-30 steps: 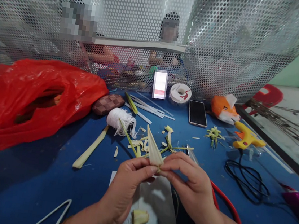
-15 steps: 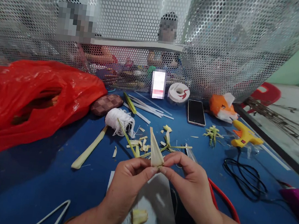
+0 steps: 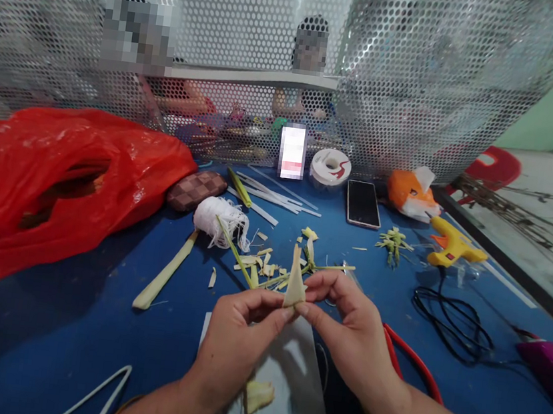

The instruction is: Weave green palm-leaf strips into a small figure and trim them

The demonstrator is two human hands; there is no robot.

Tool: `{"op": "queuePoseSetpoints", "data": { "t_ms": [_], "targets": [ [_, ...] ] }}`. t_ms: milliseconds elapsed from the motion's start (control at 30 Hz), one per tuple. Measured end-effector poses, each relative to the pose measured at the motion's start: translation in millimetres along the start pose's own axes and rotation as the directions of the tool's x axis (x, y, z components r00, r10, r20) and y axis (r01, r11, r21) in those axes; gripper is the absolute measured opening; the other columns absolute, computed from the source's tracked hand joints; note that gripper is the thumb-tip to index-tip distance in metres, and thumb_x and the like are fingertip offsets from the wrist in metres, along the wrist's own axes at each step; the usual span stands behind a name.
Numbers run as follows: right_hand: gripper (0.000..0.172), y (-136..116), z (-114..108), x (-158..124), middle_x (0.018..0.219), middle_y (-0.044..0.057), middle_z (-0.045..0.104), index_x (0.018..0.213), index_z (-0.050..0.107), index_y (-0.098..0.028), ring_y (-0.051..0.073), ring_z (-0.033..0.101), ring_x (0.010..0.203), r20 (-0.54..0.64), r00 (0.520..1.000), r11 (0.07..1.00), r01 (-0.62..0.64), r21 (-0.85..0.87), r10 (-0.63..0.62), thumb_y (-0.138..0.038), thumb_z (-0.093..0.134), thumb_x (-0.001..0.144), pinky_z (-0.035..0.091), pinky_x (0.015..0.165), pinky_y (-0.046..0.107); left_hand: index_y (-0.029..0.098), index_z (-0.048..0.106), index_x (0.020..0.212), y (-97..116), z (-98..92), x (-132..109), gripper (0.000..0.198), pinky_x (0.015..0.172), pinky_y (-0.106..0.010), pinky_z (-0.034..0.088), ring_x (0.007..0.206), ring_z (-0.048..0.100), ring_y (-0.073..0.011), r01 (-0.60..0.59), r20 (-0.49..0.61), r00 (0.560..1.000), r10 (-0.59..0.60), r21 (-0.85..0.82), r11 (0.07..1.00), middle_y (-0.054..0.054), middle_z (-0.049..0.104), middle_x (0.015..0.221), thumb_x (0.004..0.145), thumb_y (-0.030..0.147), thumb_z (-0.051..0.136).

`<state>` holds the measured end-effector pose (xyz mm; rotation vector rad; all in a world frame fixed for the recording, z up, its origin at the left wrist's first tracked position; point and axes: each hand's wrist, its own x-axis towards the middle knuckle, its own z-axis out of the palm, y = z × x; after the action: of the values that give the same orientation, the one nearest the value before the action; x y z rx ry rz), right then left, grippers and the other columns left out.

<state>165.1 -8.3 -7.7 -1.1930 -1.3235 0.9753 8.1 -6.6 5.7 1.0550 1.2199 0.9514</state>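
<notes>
Over the blue table [image 3: 64, 329], my left hand [image 3: 235, 336] and my right hand [image 3: 347, 330] both pinch the base of a pale, pointed strip of folded palm leaf [image 3: 294, 282]. Its tip points up and away from me. Both hands are closed on it, fingertips nearly touching. Below my hands lies a white sheet [image 3: 283, 396] with a small curled leaf piece [image 3: 257, 394] on it. Leaf scraps and green stems [image 3: 269, 266] are scattered just beyond my hands.
A red plastic bag [image 3: 57, 187] fills the left. Beyond lie a white thread bundle [image 3: 222, 220], a long leaf strip [image 3: 164, 277], a phone [image 3: 362, 204], a tape roll [image 3: 330, 166], a yellow glue gun [image 3: 453, 245] with black cord [image 3: 454, 319]. Behind the perforated metal screen [image 3: 422, 84] sit other people.
The leaf piece has turned more upright and looks shorter; my hands have shifted slightly up and away from me while keeping hold of it.
</notes>
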Motion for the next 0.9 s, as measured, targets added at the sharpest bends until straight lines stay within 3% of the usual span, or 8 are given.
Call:
{"op": "queuePoseSetpoints", "data": {
  "t_ms": [233, 367, 500, 600, 733, 900],
  "targets": [
    [0.01, 1.7, -1.2, -0.9, 0.08, -0.002, 0.067, 0.091, 0.064, -0.023, 0.013, 0.064, 0.073, 0.041, 0.999, 0.999, 0.029, -0.032, -0.027, -0.021, 0.069, 0.082, 0.053, 0.067, 0.024, 0.017, 0.074, 0.064, 0.3, 0.7, 1.6, 0.014, 0.066, -0.026, 0.045, 0.065, 0.063, -0.0149, 0.106, -0.034, 0.993, -0.11, -0.109, 0.988, -0.005, 0.074, 0.066, 0.066, 0.031, 0.077],
    [0.007, 2.6, -3.1, -1.7, 0.079, -0.002, 0.067, 0.085, 0.062, -0.023, 0.013, 0.063, 0.073, 0.045, 0.987, 0.974, 0.157, -0.163, -0.151, -0.02, 0.068, 0.084, 0.051, 0.067, 0.025, 0.016, 0.07, 0.062, -2.9, -0.8, 3.5, 0.018, 0.064, -0.024, 0.041, 0.06, 0.056, -0.0116, 0.153, -0.022, 0.987, -0.161, -0.219, 0.964, -0.004, 0.071, 0.061, 0.067, 0.032, 0.078],
    [0.01, 0.8, -5.7, 0.1, 0.087, 0.0, 0.07, 0.094, 0.063, -0.023, 0.016, 0.065, 0.081, 0.163, 0.914, 0.87, 0.405, -0.282, -0.372, -0.015, 0.064, 0.088, 0.051, 0.076, 0.031, 0.016, 0.069, 0.066, -3.6, -1.7, 3.5, 0.019, 0.063, -0.023, 0.039, 0.06, 0.052, -0.011, 0.222, 0.01, 0.973, -0.232, -0.331, 0.917, -0.002, 0.067, 0.06, 0.066, 0.032, 0.079],
    [0.017, -1.8, -7.3, 2.3, 0.088, 0.001, 0.072, 0.098, 0.064, -0.024, 0.016, 0.066, 0.083, 0.274, 0.843, 0.789, 0.532, -0.308, -0.462, -0.009, 0.061, 0.089, 0.05, 0.08, 0.034, 0.016, 0.066, 0.063, -1.7, -1.9, 2.6, 0.02, 0.063, -0.022, 0.039, 0.06, 0.051, -0.0105, 0.251, 0.054, 0.967, -0.248, -0.355, 0.9, -0.001, 0.065, 0.06, 0.068, 0.032, 0.077],
    [0.017, -3.8, -8.3, 2.4, 0.086, 0.0, 0.073, 0.095, 0.067, -0.026, 0.017, 0.067, 0.081, 0.284, 0.841, 0.784, 0.536, -0.314, -0.461, -0.01, 0.06, 0.091, 0.049, 0.085, 0.038, 0.017, 0.064, 0.06, 1.1, -1.4, 1.3, 0.02, 0.063, -0.022, 0.04, 0.063, 0.051, -0.011, 0.237, 0.091, 0.971, -0.219, -0.333, 0.913, 0.0, 0.063, 0.061, 0.07, 0.03, 0.076],
    [0.015, -2.5, -7.0, 0.6, 0.086, 0.001, 0.073, 0.094, 0.067, -0.027, 0.019, 0.068, 0.083, 0.226, 0.889, 0.855, 0.449, -0.258, -0.399, -0.014, 0.06, 0.091, 0.052, 0.078, 0.037, 0.017, 0.064, 0.058, 0.3, 0.3, 0.3, 0.019, 0.061, -0.022, 0.042, 0.063, 0.051, -0.0111, 0.127, -0.017, 0.99, -0.137, -0.263, 0.956, 0.001, 0.061, 0.063, 0.066, 0.028, 0.077]
  ]
}}
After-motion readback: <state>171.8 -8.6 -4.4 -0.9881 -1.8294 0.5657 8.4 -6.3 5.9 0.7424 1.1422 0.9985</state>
